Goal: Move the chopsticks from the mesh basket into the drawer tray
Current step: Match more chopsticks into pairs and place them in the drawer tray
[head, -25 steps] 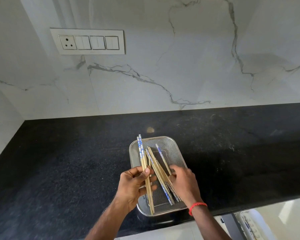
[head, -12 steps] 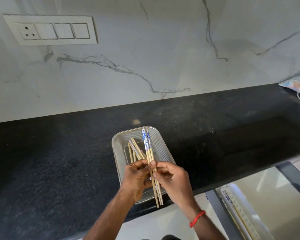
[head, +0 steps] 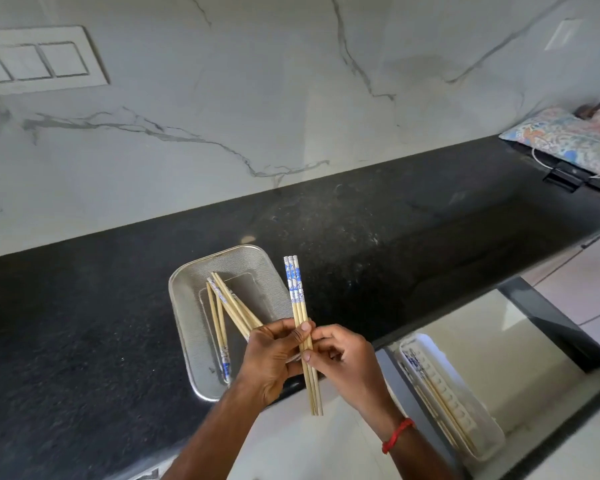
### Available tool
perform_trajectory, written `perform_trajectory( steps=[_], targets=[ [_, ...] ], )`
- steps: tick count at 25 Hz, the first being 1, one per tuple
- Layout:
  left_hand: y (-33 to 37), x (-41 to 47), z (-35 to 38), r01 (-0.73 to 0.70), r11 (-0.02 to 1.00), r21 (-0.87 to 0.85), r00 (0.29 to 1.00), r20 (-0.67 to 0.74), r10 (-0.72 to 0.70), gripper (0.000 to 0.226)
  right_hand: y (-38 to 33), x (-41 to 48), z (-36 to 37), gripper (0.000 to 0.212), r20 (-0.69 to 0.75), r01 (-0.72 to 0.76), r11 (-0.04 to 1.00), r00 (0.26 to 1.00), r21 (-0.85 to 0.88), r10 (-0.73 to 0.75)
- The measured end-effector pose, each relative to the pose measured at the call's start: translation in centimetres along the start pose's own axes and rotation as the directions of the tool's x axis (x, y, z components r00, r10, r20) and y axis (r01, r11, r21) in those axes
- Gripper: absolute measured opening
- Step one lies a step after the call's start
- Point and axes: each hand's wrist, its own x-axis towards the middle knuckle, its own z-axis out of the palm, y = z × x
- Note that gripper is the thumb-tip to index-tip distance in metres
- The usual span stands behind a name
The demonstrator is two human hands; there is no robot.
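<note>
Nearest, the left hand (head: 274,358) and the right hand (head: 347,362) both pinch a bundle of chopsticks (head: 297,296) at mid-shaft, patterned ends pointing away, over the front edge of the counter (head: 84,323). Light, stiff and smooth, they would probably slide against each other, so a firm squeeze round the middle looks the safest hold. Off to the right, lower down, the drawer tray (head: 471,407) already holds a few sticks. Beyond the hands, loose chopsticks (head: 222,306) lie crossed in the mesh basket (head: 187,327).
</note>
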Motion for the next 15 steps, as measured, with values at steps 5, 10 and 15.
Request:
perform_trajectory(
  steps=[5,10,15],
  targets=[
    [-2.6,-0.6,5.2,0.037,0.996,0.082,0.998,0.051,-0.041,0.024,2.3,-2.1,-5.0,0.010,-0.007,-0.061,0.998,0.998,-0.017,0.061],
    [-5.9,-1.4,10.7,0.088,0.983,0.159,0.992,0.072,-0.101,0.021,4.8,-4.4,-10.0,0.008,-0.016,-0.122,0.990,0.992,0.065,0.123],
    [-9.5,-2.4,15.1,0.108,0.973,0.204,0.990,0.071,-0.125,0.029,7.4,-7.1,-14.1,0.020,0.004,-0.208,0.962,0.977,0.174,0.211]
  ],
)
